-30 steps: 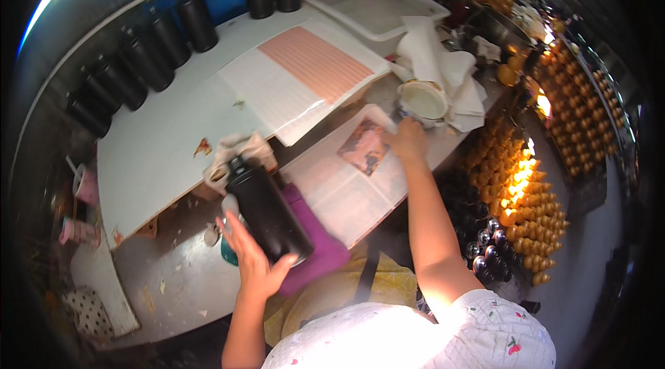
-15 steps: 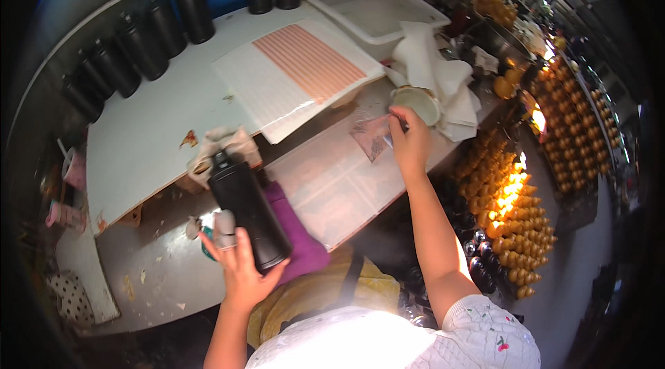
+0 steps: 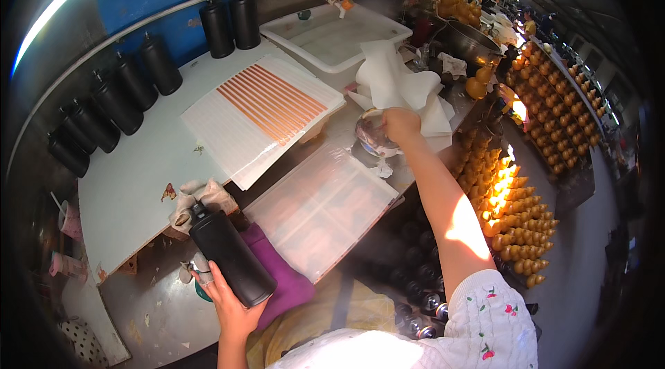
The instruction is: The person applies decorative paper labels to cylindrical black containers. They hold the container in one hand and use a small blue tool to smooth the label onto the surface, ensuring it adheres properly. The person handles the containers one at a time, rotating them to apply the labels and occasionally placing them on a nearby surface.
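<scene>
Black plastic fills the left hand (image 3: 232, 303): its grip is closed around a tall black bottle (image 3: 225, 256), tilted over a purple cloth (image 3: 282, 273) on the surface (image 3: 131, 182). The right hand (image 3: 402, 123) grips a clear round dish (image 3: 374, 135) beside white paper sheets (image 3: 395, 81). Seemingly mid-preparation; bringing bottle and dish together likely calls for steady aim.

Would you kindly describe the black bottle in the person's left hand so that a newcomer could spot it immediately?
Start at the pale worktable and go to its near edge, where a purple cloth lies. The black bottle lies tilted above that cloth, gripped from below by the left hand. Unlike the other black bottles standing upright in a row along the wall, it is alone, leaning and held.
</scene>
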Available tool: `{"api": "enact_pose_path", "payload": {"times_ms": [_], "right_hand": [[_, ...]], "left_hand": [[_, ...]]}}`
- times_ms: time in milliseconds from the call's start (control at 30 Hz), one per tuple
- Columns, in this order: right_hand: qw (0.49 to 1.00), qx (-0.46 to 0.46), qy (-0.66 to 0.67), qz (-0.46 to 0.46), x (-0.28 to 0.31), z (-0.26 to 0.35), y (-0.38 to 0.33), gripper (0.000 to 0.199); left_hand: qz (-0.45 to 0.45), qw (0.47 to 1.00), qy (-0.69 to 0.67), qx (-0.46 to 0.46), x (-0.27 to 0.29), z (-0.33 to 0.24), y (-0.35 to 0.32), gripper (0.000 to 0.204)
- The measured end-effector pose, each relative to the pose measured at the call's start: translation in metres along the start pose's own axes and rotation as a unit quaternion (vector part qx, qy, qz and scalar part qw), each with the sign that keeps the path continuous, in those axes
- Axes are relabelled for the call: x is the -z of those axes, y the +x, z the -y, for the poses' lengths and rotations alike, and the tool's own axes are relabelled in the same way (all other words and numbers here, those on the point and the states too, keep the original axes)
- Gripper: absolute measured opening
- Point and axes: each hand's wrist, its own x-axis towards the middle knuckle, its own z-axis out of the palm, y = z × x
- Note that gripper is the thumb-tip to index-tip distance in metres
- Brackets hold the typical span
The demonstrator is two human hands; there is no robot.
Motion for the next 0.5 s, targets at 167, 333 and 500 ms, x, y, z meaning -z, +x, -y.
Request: {"api": "enact_pose_path", "payload": {"times_ms": [167, 333, 500], "right_hand": [[0.978, 0.04, 0.097, -0.181, 0.082, 0.041, -0.033, 0.005], [0.914, 0.208, 0.225, -0.267, 0.144, 0.095, -0.08, 0.004], [0.859, 0.337, 0.262, -0.282, 0.183, 0.136, -0.12, 0.018]], "left_hand": [[-0.008, 1.0, -0.015, 0.024, 0.005, -0.002, -0.002, 0.136], [-0.015, 1.0, -0.001, -0.01, 0.003, 0.009, -0.003, 0.137], [-0.025, 0.997, -0.012, -0.07, 0.0, 0.007, 0.007, 0.129]]}}
